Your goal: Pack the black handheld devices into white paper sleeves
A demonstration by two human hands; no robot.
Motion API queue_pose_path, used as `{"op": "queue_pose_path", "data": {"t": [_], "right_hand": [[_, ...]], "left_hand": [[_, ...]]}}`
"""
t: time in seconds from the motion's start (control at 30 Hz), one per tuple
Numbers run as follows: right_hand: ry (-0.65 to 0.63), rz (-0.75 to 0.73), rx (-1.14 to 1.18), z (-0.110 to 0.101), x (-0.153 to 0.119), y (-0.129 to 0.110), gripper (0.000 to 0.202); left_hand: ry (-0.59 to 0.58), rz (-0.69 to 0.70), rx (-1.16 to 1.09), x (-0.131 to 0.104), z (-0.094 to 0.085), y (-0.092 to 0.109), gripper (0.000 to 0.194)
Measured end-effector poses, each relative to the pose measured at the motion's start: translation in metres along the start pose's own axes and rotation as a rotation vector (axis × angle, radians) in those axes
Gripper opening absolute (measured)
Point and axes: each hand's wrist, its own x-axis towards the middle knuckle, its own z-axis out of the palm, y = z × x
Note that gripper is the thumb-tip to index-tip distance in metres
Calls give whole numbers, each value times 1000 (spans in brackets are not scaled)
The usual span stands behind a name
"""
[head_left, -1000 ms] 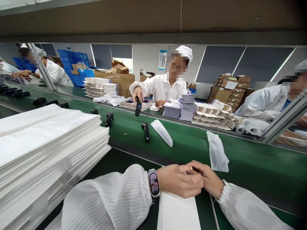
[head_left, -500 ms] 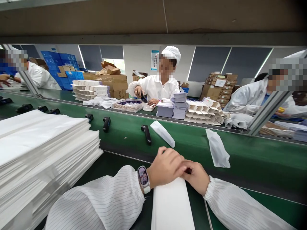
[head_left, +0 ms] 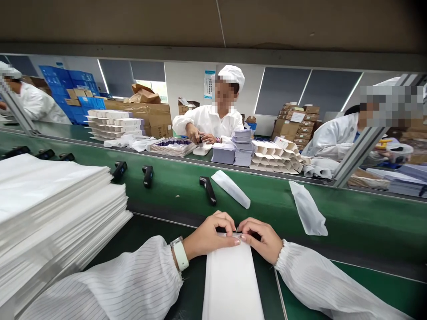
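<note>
A narrow stack of flat white bags (head_left: 231,284), thin and soft-looking, lies lengthwise in front of me. At its far end my left hand (head_left: 213,234) pinches the edge of the top bag between thumb and fingertips. Close beside it, my right hand (head_left: 262,238) pinches the same edge, its thumb on the upper face. The fingertips of both hands nearly meet. Just beyond them on the green belt lie a black handheld device (head_left: 208,191) and a translucent white pouch (head_left: 231,189).
A tall pile of white sheets (head_left: 56,213) stands at my left. Farther right on the green belt (head_left: 267,195) lies another pouch (head_left: 308,209); several black devices lie leftward. Across it, a co-worker (head_left: 213,120) handles a dark item beside white cartons (head_left: 276,155). A metal post (head_left: 363,138) rises at right.
My hands have gone from overlapping to side by side, both pinching the bag's edge. My left wrist has turned. The nearest device and pouches have shifted right against the background.
</note>
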Motion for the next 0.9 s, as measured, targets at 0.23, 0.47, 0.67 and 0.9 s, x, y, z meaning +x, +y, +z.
{"op": "queue_pose_path", "data": {"t": [0.23,0.47,0.67,0.9], "right_hand": [[-256,62,193,-13,11,7,34],[35,397,187,-12,88,9,28],[268,485,147,26,144,40,52],[227,457,615,-12,109,25,48]], "left_hand": [[-155,-3,-228,2,-9,0,24],[-181,-71,-299,4,-5,-11,20],[-128,-116,-242,3,-7,-7,14],[-98,-131,-193,3,-7,-3,16]]}}
